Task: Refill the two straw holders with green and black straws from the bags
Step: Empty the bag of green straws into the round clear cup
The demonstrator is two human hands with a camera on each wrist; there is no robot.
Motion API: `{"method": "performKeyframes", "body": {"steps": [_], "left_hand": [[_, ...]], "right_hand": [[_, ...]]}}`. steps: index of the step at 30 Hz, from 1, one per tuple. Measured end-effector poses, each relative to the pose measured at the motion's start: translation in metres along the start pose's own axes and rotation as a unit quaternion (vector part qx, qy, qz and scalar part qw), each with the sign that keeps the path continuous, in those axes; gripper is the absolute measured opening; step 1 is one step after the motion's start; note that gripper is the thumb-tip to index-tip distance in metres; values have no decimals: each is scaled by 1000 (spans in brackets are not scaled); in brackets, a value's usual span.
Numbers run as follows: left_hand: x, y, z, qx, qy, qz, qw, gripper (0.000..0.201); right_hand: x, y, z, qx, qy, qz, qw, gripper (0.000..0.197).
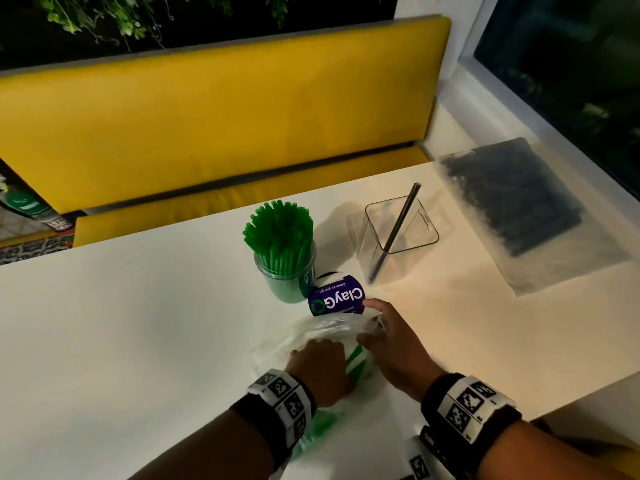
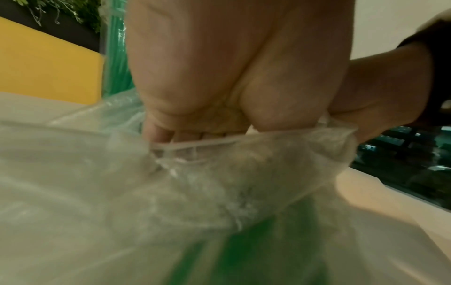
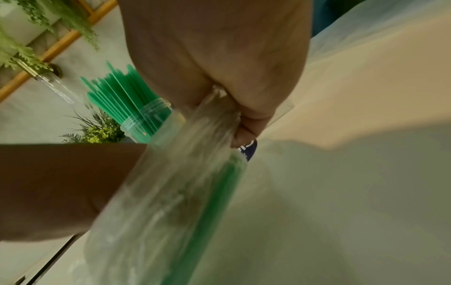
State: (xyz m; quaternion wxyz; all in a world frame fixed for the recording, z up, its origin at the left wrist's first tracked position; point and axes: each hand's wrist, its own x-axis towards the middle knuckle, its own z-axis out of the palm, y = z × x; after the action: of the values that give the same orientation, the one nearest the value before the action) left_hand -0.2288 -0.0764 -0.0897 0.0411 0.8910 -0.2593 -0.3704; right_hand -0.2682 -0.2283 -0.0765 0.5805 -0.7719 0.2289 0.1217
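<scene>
Head view: set high, looking forward and down over the white surface (image 1: 138, 323) toward the yellow bench (image 1: 221, 126); takes in both forearms, the left hand (image 1: 320, 370) and the right hand (image 1: 394, 351).

Left wrist view: set low, very close under the palm, facing along the left hand (image 2: 231, 67) into the clear bag (image 2: 171, 192); much blur.

Right wrist view: equally close, tilted, facing along the right hand (image 3: 219, 57) down the same bag.

Shared by all three: the bag, the surface. Head and right wrist also share the jar of green straws (image 1: 280, 251).
</scene>
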Motion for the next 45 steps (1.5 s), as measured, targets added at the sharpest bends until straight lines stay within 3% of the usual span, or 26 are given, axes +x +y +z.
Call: {"method": "performKeyframes", "body": {"steps": [6, 10, 13, 16, 18, 20, 22, 24, 27, 29, 33, 36, 38, 39, 42, 45], "left_hand": [[-6, 11, -10, 2, -87, 23, 996, 44], [-8, 15, -6, -115, -111, 26, 987, 35], [-7, 20, -5, -117, -87, 4, 989, 38], [-3, 20, 2, -117, -40, -59, 991, 29], [1, 15, 8, -137, -26, -89, 986, 25], [1, 14, 7, -136, -14, -94, 986, 26], [1, 15, 1, -133, 10, -74, 988, 25], [1, 16, -6, -164, 31, -45, 985, 16], [0, 12, -15, -191, 27, 7, 981, 7], [-4, 6, -19, -221, 30, 38, 974, 12], [-10, -3, -23, -311, 50, 69, 947, 18], [-18, -2, -30, -372, 92, 83, 920, 12], [-30, -1, -42, -389, 160, 93, 902, 10], [-37, -1, -50, -425, 194, 98, 879, 12], [-59, -1, -76, -537, 288, 137, 781, 22], [-82, -3, -107, -582, 381, 184, 694, 24]], "right_hand": [[-4, -5, -6, -19, 27, -42, 999, 44], [-5, -8, -10, -21, -6, -49, 999, 54], [-7, -12, -9, 19, -40, -39, 998, 60], [-3, -8, -8, -18, -19, -43, 999, 61], [1, -4, -8, -80, -3, 13, 997, 63], [8, 4, -9, -74, -20, 95, 993, 44], [10, 4, -8, 6, -47, 116, 992, 24], [12, 1, -8, 68, -47, 119, 989, 27], [16, -4, -16, 26, -2, 98, 995, 27], [18, -1, -24, -34, 24, 63, 997, 38], [8, -9, -32, -165, -3, -113, 980, 67], [7, -13, -28, -174, -50, -202, 963, 52], [13, -5, -28, -236, 9, -179, 955, 37], [15, -1, -28, -285, 29, -144, 947, 32], [17, 12, -26, -399, 5, -68, 914, 26], [12, 11, -23, -426, -22, -17, 904, 30]]}}
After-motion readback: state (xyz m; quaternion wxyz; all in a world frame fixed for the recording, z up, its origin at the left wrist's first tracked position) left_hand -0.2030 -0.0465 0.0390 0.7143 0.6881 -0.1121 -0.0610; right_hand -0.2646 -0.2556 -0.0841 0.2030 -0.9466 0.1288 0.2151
